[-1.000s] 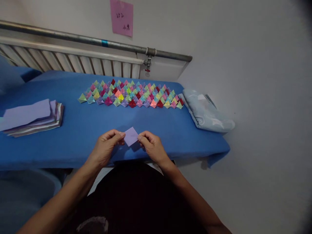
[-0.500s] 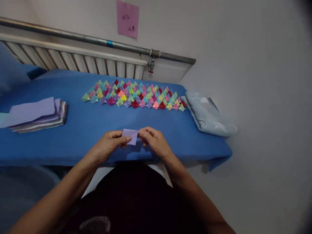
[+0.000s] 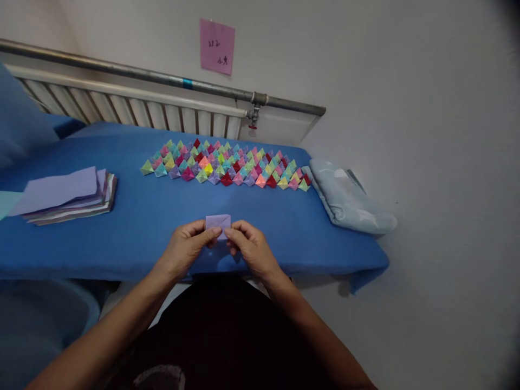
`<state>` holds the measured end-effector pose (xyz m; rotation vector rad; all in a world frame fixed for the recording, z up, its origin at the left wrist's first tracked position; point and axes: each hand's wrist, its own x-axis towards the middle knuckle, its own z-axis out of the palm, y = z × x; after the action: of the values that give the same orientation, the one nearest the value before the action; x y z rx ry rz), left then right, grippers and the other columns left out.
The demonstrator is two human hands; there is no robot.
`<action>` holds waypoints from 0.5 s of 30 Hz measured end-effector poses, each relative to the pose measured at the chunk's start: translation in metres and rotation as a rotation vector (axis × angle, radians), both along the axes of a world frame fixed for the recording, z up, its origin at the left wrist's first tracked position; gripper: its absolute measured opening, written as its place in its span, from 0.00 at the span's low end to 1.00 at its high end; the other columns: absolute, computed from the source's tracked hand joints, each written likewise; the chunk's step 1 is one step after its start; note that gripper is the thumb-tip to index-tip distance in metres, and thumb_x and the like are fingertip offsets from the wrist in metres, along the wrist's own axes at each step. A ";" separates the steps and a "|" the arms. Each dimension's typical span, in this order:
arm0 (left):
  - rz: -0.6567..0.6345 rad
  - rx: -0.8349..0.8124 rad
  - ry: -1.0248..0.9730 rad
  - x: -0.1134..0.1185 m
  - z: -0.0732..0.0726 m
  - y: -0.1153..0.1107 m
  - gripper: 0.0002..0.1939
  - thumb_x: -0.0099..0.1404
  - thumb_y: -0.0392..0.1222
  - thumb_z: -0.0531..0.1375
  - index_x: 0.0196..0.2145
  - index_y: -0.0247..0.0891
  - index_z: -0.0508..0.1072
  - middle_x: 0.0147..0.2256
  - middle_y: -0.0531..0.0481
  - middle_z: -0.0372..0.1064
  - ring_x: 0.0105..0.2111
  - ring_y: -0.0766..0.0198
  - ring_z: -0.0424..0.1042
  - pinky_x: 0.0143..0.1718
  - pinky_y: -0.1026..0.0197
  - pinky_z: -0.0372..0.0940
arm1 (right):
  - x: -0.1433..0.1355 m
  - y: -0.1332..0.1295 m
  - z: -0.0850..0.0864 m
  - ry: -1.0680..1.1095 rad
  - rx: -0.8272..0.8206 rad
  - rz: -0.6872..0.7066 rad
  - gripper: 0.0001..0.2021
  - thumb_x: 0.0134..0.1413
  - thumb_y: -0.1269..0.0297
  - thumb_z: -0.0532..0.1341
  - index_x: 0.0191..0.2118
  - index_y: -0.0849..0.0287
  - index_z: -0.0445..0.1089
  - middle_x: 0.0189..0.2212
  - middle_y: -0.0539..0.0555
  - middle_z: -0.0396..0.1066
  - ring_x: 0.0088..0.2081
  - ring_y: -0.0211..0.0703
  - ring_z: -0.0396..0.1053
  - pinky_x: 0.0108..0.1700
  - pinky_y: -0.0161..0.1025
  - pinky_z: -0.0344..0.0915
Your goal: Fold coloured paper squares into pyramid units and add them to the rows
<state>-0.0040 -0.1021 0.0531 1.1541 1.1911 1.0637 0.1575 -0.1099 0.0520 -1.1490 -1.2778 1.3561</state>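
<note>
A small folded purple paper (image 3: 218, 221) with a diagonal crease is held up over the front part of the blue cloth. My left hand (image 3: 190, 242) pinches its left side, thumb on the face towards me. On its right side, my right hand (image 3: 248, 244) grips the lower edge between thumb and fingers. Both thumb tips are close together at the bottom of the paper. Beyond the hands, several rows of small folded paper pieces (image 3: 226, 179) in many colours stand on the cloth.
A stack of paper sheets (image 3: 65, 189), purple on top, lies at the left. At the right end of the blue-covered table (image 3: 154, 244) rests a folded pale blue blanket (image 3: 345, 197). Behind are a radiator (image 3: 134, 111) and a metal pipe (image 3: 158, 79) with a valve.
My right hand has moved from the paper's upper right corner to its lower right edge. The paper now sits level instead of tilted. The camera view has shifted slightly.
</note>
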 end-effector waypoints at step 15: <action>-0.118 0.002 0.062 -0.009 0.006 0.001 0.19 0.53 0.56 0.65 0.19 0.39 0.69 0.20 0.56 0.63 0.24 0.67 0.59 0.28 0.64 0.55 | 0.003 0.007 -0.004 -0.104 0.075 -0.027 0.17 0.52 0.48 0.61 0.24 0.56 0.64 0.20 0.44 0.56 0.24 0.34 0.54 0.27 0.34 0.52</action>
<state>-0.0131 -0.1016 0.0588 1.2516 1.1552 0.9458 0.1602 -0.1027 0.0480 -1.1936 -1.3711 1.2321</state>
